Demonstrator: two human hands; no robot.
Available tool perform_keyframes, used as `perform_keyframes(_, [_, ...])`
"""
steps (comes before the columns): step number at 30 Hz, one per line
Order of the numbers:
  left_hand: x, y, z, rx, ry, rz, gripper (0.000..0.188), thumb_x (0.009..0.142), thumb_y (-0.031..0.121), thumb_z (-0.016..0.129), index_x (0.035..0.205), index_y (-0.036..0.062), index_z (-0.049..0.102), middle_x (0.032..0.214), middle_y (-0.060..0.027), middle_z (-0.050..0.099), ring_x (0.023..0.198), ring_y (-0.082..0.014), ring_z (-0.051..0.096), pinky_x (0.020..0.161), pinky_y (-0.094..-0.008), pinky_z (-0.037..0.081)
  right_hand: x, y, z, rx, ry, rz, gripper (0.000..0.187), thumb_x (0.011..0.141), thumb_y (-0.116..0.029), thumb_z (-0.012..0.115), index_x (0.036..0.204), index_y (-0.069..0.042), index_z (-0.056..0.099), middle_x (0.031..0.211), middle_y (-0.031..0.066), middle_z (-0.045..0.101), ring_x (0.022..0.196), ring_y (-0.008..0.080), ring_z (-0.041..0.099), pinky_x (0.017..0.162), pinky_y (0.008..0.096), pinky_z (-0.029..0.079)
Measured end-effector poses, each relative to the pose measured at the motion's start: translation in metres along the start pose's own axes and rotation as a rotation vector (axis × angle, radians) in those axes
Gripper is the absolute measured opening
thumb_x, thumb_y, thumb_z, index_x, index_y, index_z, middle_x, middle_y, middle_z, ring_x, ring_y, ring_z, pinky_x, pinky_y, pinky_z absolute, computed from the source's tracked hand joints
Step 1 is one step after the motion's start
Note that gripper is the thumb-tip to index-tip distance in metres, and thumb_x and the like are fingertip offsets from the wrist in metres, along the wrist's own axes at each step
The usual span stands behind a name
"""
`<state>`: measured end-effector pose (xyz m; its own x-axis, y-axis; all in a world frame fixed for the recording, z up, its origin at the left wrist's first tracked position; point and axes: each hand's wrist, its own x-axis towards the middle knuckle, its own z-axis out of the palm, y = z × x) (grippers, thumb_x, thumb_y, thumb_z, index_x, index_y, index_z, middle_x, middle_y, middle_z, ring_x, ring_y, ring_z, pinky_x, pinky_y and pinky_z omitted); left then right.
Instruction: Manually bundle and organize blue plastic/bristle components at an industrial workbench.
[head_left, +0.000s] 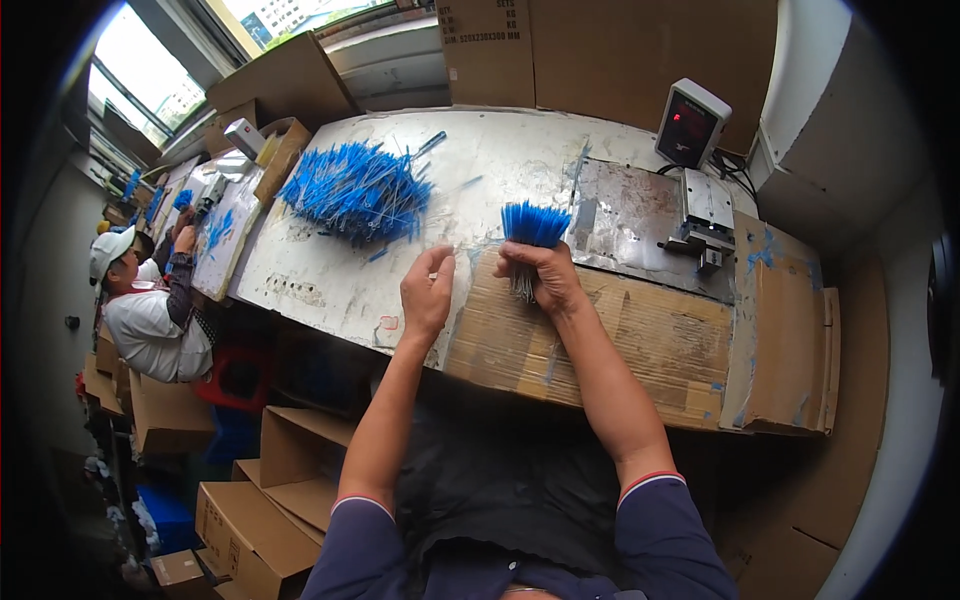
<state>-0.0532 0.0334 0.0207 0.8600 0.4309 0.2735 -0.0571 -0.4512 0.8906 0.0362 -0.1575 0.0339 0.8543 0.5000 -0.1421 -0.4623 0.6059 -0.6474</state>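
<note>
My right hand [545,270] is closed around an upright bundle of thin sticks [535,224]. Their blue ends fan out above my fist, and pale, wire-like stems show below it. The bundle stands over the cardboard sheet [630,340] at the table's front. To its left, my left hand [428,292] hovers above the white tabletop [330,290], fingers loosely bent, thumb a little apart, nothing visible in it. Farther left lies a large loose heap of similar blue and pale sticks [355,190], with a dark-handled tool [430,145] at its far edge.
At right, a metal plate [625,215] carries a small clamp-like fixture [705,225], with a digital display [692,122] behind. A folded cardboard piece [780,330] borders the right side. Open cartons [255,530] stand on the floor at left. Another person [150,310] works at a neighbouring table.
</note>
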Motion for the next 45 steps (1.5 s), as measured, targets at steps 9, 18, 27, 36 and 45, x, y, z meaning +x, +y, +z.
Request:
perform_keyframes(9, [-0.024, -0.006, 0.007, 0.135, 0.104, 0.064, 0.015, 0.098, 0.006, 0.066, 0.111, 0.0, 0.072, 0.102, -0.0087, 0.072, 0.089, -0.0146, 0.069, 0.082, -0.0283, 0.055, 0.003, 0.001, -0.009, -0.104, 0.073, -0.143, 0.02, 0.079, -0.001, 0.08, 0.095, 0.005, 0.07, 0.083, 0.0118, 0.071, 0.066, 0.0222, 0.071, 0.062, 0.0383, 0.064])
perform_keyframes(18, [-0.019, -0.003, 0.001, 0.259, 0.022, 0.18, 0.015, 0.094, 0.002, 0.067, 0.108, 0.0008, 0.071, 0.103, -0.0107, 0.07, 0.085, -0.0203, 0.069, 0.079, -0.0318, 0.055, 0.007, 0.0, -0.013, -0.152, 0.173, -0.288, 0.014, 0.08, -0.001, 0.078, 0.092, 0.003, 0.071, 0.079, 0.0098, 0.071, 0.062, 0.0202, 0.07, 0.058, 0.0356, 0.062])
perform_keyframes(27, [0.06, -0.017, -0.034, 0.713, 0.081, 0.391, 0.023, 0.09, 0.005, 0.067, 0.113, 0.0043, 0.067, 0.112, -0.015, 0.067, 0.094, -0.0336, 0.069, 0.083, -0.0415, 0.054, 0.014, 0.009, -0.017, -0.212, 0.166, -0.251, 0.018, 0.079, -0.006, 0.079, 0.093, 0.004, 0.071, 0.078, 0.0091, 0.07, 0.061, 0.0188, 0.067, 0.058, 0.0356, 0.061])
perform_keyframes(36, [0.105, -0.012, -0.024, 1.137, -0.212, 0.151, 0.022, 0.092, 0.02, 0.07, 0.109, 0.005, 0.07, 0.117, -0.014, 0.062, 0.107, -0.0353, 0.066, 0.092, -0.0483, 0.053, 0.014, 0.009, -0.017, -0.226, 0.16, -0.219, 0.019, 0.08, -0.007, 0.078, 0.094, 0.004, 0.07, 0.078, 0.0094, 0.069, 0.063, 0.0186, 0.068, 0.057, 0.0349, 0.06])
perform_keyframes(45, [0.094, -0.033, -0.03, 1.149, -0.184, 0.516, 0.006, 0.093, 0.012, 0.065, 0.093, 0.0069, 0.066, 0.102, -0.0109, 0.063, 0.094, -0.0302, 0.068, 0.076, -0.0421, 0.057, 0.016, 0.013, -0.015, -0.225, 0.154, -0.216, 0.02, 0.08, -0.008, 0.078, 0.094, 0.004, 0.07, 0.079, 0.0094, 0.069, 0.063, 0.0183, 0.067, 0.056, 0.0346, 0.06])
